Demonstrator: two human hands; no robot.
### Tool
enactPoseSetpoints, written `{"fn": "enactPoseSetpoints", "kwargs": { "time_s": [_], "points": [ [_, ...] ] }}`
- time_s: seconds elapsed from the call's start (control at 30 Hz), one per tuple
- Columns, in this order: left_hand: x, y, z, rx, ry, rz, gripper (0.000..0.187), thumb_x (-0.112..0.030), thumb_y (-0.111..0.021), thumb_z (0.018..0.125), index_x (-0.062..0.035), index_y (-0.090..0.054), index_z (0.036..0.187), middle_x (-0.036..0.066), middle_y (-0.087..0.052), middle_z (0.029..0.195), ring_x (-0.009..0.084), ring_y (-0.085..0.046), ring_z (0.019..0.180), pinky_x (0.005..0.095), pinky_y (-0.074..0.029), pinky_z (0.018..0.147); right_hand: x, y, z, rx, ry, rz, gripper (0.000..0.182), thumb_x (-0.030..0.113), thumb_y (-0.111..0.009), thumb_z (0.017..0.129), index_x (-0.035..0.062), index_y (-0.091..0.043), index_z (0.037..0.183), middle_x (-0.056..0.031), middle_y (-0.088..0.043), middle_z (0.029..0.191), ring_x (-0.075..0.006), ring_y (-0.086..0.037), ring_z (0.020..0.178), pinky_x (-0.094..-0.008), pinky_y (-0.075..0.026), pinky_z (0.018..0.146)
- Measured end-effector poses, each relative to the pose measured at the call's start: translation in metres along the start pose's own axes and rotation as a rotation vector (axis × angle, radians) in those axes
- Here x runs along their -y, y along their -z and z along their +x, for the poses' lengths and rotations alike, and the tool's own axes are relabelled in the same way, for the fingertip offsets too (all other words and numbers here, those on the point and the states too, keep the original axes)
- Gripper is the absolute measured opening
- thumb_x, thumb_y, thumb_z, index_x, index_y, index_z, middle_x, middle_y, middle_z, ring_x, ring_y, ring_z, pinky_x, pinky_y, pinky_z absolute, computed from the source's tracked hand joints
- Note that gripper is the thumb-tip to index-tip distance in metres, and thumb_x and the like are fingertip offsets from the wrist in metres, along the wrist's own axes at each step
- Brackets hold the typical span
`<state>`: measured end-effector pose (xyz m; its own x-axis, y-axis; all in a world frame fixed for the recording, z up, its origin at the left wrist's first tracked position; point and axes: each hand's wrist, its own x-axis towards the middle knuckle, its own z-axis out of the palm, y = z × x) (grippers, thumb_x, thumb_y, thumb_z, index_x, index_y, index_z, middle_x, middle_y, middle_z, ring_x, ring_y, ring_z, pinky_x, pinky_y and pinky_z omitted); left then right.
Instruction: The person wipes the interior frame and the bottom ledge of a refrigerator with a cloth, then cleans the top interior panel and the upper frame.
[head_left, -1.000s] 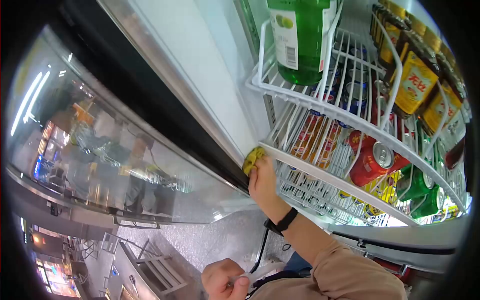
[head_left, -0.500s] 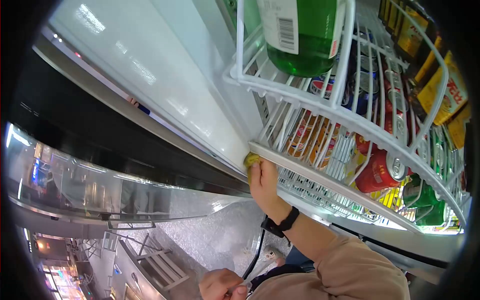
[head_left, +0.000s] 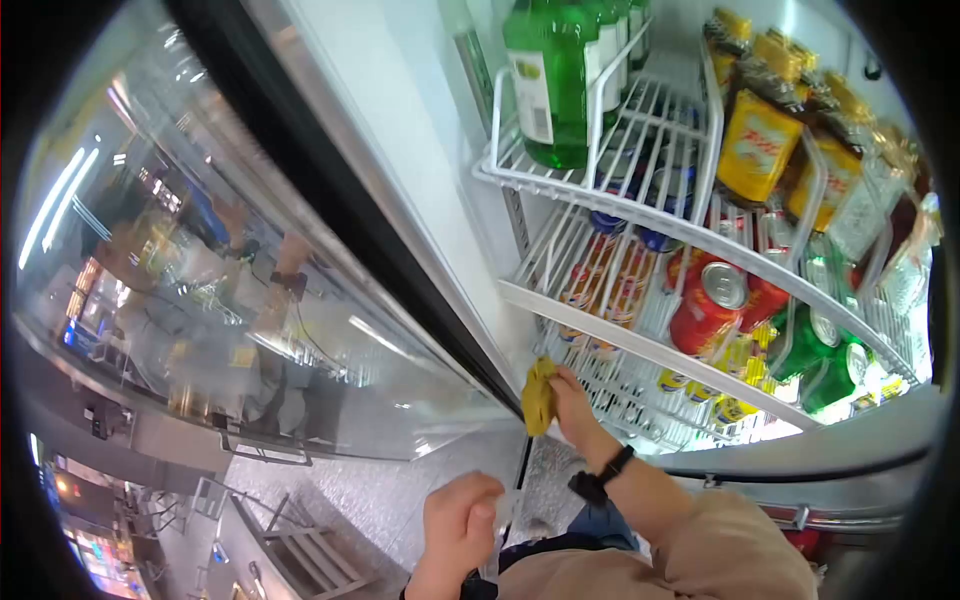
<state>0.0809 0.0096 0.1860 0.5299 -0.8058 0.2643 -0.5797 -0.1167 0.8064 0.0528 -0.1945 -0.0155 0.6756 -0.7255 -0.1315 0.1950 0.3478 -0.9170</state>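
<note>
A crumpled yellow cloth point(head_left: 539, 397) is pinched in my right hand point(head_left: 572, 405), beside the inner side wall of an open drinks fridge, below the front rail of a wire shelf point(head_left: 640, 330). A black band circles that wrist. My left hand point(head_left: 460, 525) is raised in front of my body with its fingers curled in. Beside its fingers shows a clear, see-through piece point(head_left: 508, 512); what this hand grips I cannot tell. Past the cloth, the glass door point(head_left: 330, 340) stands swung out to the left, with reflections across it.
Green bottles point(head_left: 555, 90) and yellow-labelled bottles point(head_left: 760, 145) stand on the upper wire shelf. Red cans point(head_left: 705, 310) and green cans point(head_left: 810, 345) fill the shelf beneath. A wooden slatted chair point(head_left: 315, 555) stands on the floor at lower left.
My right hand has moved down with the cloth, from the shelf rail's corner to below it. My left hand has risen. The view has turned, showing more of the glass door and the fridge interior.
</note>
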Motion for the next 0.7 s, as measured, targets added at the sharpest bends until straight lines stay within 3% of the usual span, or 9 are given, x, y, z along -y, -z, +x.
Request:
{"fn": "enactPoseSetpoints", "kwargs": {
  "time_s": [0.03, 0.13, 0.2, 0.37, 0.5, 0.57, 0.6, 0.63, 0.7],
  "points": [
    [0.002, -0.004, -0.003, -0.013, -0.032, -0.022, 0.039, -0.035, -0.046, 0.092, -0.0018, -0.061, 0.078, 0.014, -0.057, 0.069, 0.0326, -0.058, 0.06, 0.0359, -0.045, 0.055, 0.027, 0.0, -0.025, 0.131, -0.197, 0.623, 0.027, 0.019, -0.041, 0.091, 0.003, -0.052, 0.111, -0.0169, -0.061, 0.107, -0.033, -0.061, 0.096, -0.0419, -0.049, 0.083],
    [-0.003, -0.018, -0.007, 0.064, 0.126, -0.044, 0.037, -0.038, -0.049, 0.09, -0.0028, -0.059, 0.093, 0.016, -0.061, 0.072, 0.0366, -0.061, 0.068, 0.0399, -0.046, 0.059, 0.079, 0.002, -0.1, 0.167, -0.295, 0.846, 0.035, 0.021, -0.038, 0.091, 0.0043, -0.05, 0.12, -0.012, -0.06, 0.115, -0.0271, -0.06, 0.103, -0.0415, -0.047, 0.091],
    [-0.015, -0.027, -0.009, 0.246, 0.213, 0.032, 0.042, -0.035, -0.056, 0.087, -0.0027, -0.049, 0.114, 0.019, -0.064, 0.082, 0.0396, -0.062, 0.075, 0.0433, -0.048, 0.065, 0.111, -0.006, -0.144, 0.132, -0.23, 0.814, 0.037, 0.021, -0.038, 0.092, 0.0042, -0.049, 0.122, -0.0131, -0.059, 0.117, -0.0279, -0.059, 0.105, -0.041, -0.046, 0.093],
    [-0.043, -0.07, -0.028, 0.282, -0.139, -0.24, 0.054, -0.023, -0.062, 0.086, -0.0003, -0.035, 0.126, 0.02, -0.061, 0.098, 0.0379, -0.062, 0.084, 0.0406, -0.05, 0.074, 0.157, -0.022, -0.215, -0.008, 0.183, 0.36, 0.047, 0.026, -0.043, 0.094, 0.0078, -0.033, 0.136, -0.0112, -0.045, 0.132, -0.0248, -0.049, 0.118, -0.0371, -0.04, 0.1],
    [-0.07, -0.089, -0.034, 0.211, 0.27, -1.016, 0.038, -0.007, -0.047, 0.093, 0.0011, -0.035, 0.128, 0.012, -0.052, 0.115, 0.0259, -0.051, 0.112, 0.0321, -0.044, 0.089, 0.167, -0.006, -0.249, -0.039, 0.532, 0.048, 0.059, 0.031, -0.045, 0.097, 0.0103, -0.017, 0.144, -0.0106, -0.03, 0.142, -0.0225, -0.033, 0.13, -0.036, -0.033, 0.103],
    [-0.058, -0.109, -0.032, -0.02, -0.161, -0.708, 0.039, -0.007, -0.045, 0.094, -0.0054, -0.036, 0.131, 0.01, -0.048, 0.125, 0.0188, -0.049, 0.115, 0.0318, -0.042, 0.092, 0.17, -0.007, -0.264, 0.001, 0.45, 0.164, 0.063, 0.023, -0.045, 0.097, 0.0113, -0.009, 0.147, -0.0117, -0.025, 0.145, -0.0206, -0.026, 0.135, -0.0363, -0.03, 0.105],
    [-0.064, -0.103, -0.035, -0.151, -0.524, 0.161, 0.039, -0.018, -0.039, 0.098, -0.0079, -0.03, 0.135, 0.009, -0.044, 0.13, 0.0186, -0.047, 0.117, 0.034, -0.04, 0.095, 0.17, -0.007, -0.268, 0.083, 0.408, 0.018, 0.066, 0.021, -0.046, 0.097, 0.012, -0.006, 0.148, -0.0124, -0.023, 0.147, -0.02, -0.025, 0.135, -0.0356, -0.029, 0.106],
    [-0.076, -0.108, -0.036, -0.15, -0.545, 0.155, 0.039, -0.018, -0.039, 0.098, -0.0079, -0.03, 0.135, 0.009, -0.044, 0.13, 0.0186, -0.047, 0.117, 0.034, -0.04, 0.095, 0.173, -0.006, -0.271, 0.164, 0.362, -0.132, 0.069, 0.019, -0.047, 0.096, 0.0126, -0.003, 0.148, -0.013, -0.021, 0.148, -0.0195, -0.023, 0.136, -0.0349, -0.028, 0.107],
    [-0.112, -0.125, -0.031, 0.059, 0.115, -1.217, 0.041, -0.027, -0.031, 0.101, -0.0056, -0.031, 0.136, 0.009, -0.044, 0.13, 0.0191, -0.047, 0.116, 0.0363, -0.038, 0.097, 0.193, -0.001, -0.278, 0.075, 0.433, -0.117, 0.063, 0.014, -0.05, 0.094, 0.0093, -0.014, 0.147, -0.0134, -0.036, 0.141, -0.0182, -0.041, 0.124, -0.0334, -0.037, 0.099]
  ]
}}
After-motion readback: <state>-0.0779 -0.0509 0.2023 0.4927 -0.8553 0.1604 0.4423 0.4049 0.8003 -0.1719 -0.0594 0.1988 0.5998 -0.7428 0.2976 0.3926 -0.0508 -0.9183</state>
